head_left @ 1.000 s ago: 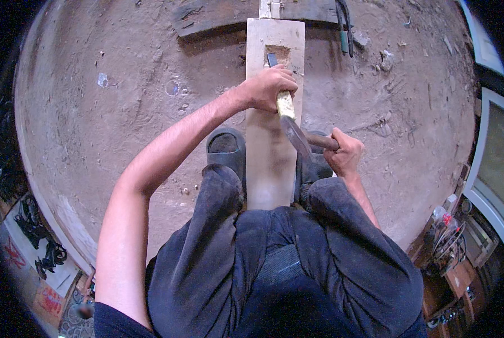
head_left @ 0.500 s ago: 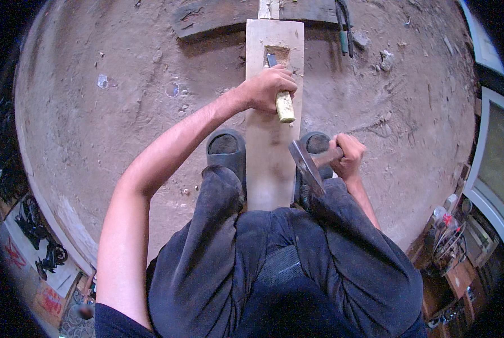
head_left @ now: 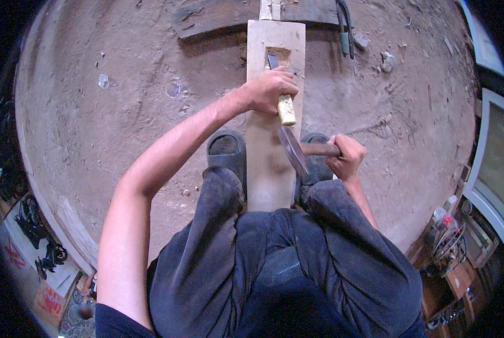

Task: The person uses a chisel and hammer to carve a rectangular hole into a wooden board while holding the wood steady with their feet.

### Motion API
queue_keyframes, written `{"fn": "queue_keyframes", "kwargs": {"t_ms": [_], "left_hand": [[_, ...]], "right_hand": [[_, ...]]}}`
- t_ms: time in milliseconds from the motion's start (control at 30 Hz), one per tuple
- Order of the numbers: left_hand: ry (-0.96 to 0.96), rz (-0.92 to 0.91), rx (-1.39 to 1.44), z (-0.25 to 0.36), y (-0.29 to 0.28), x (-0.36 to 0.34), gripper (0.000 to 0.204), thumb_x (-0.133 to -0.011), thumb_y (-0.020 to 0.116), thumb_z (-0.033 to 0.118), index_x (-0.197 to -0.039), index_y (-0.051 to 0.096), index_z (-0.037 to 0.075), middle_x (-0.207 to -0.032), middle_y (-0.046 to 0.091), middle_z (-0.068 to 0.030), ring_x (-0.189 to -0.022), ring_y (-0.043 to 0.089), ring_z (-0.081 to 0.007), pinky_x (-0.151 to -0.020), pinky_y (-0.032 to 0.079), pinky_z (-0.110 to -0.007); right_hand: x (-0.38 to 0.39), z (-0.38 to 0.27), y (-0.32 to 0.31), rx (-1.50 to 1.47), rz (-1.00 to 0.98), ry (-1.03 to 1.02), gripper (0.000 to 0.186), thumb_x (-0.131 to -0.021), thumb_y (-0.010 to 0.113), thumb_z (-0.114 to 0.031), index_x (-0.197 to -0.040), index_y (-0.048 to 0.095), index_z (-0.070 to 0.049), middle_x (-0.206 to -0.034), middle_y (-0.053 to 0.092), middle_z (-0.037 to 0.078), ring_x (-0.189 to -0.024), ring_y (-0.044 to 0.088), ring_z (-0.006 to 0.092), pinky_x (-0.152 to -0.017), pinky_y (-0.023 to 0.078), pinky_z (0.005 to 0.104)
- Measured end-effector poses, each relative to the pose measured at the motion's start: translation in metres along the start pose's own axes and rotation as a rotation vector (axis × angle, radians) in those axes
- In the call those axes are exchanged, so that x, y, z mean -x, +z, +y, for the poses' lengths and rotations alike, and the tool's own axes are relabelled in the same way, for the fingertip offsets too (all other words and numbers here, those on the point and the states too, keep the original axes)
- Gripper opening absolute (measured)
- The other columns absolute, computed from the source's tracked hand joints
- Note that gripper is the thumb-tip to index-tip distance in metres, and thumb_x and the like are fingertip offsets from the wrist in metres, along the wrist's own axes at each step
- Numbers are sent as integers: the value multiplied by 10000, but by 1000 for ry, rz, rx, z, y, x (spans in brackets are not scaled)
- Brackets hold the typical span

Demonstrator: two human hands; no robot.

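A pale wooden plank [head_left: 266, 174] runs lengthwise between my legs, with a rough rectangular recess [head_left: 283, 53] cut near its far end. My left hand [head_left: 269, 90] grips a chisel [head_left: 286, 110] with a yellowish handle; its dark blade sits tilted in the recess and the handle's butt points back toward me. My right hand [head_left: 346, 153] holds a hammer [head_left: 294, 151] by its wooden shaft, its dark metal head hanging over the plank just below the chisel's butt, with a small gap between them.
A dark weathered board [head_left: 207, 22] crosses beyond the plank, beside a green-handled bent tool [head_left: 345, 42]. My sandalled feet [head_left: 225, 143] flank the plank on the dusty floor [head_left: 122, 124]. Framed panels [head_left: 491, 146] and jumbled items [head_left: 449, 242] line the right; black objects lie at left.
The hammer swung from the chisel's butt back toward my right knee, and has since moved forward and left again, close to the butt. My left hand and the chisel stay almost still.
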State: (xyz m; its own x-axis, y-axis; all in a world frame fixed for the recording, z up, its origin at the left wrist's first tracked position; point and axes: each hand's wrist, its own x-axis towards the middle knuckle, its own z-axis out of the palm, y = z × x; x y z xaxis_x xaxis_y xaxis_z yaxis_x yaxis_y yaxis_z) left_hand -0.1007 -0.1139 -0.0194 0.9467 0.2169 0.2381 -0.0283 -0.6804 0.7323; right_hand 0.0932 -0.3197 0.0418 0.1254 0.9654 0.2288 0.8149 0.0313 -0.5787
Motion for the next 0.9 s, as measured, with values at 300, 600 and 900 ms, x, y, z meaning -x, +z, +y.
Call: {"fn": "queue_keyframes", "kwargs": {"t_ms": [300,600,900], "left_hand": [[65,-27,-55,-4,7,0,248,-650,760,210,-711,551,92,-754,589,-47,-818,575,-269,-784,433,-389],[97,-66,-146,-6,11,3,262,-686,769,237,-786,583,81,-853,590,-72,-885,561,-277,-831,441,-401],[63,-73,-140,-4,5,13,335,-488,704,73,-801,585,64,-886,572,-65,-956,537,-274,-874,440,-381]], "right_hand": [[6,9,-1,107,-106,26,166,-649,689,-170,-661,536,-107,-589,553,93,-536,581,292,-488,424,394],[-2,14,-10,104,-240,-159,170,-623,715,-183,-678,564,-126,-598,567,47,-556,597,248,-498,437,372],[-62,-22,-56,190,-672,-527,442,-717,748,-479,-664,514,-108,-632,547,37,-599,597,223,-553,456,349]]}}
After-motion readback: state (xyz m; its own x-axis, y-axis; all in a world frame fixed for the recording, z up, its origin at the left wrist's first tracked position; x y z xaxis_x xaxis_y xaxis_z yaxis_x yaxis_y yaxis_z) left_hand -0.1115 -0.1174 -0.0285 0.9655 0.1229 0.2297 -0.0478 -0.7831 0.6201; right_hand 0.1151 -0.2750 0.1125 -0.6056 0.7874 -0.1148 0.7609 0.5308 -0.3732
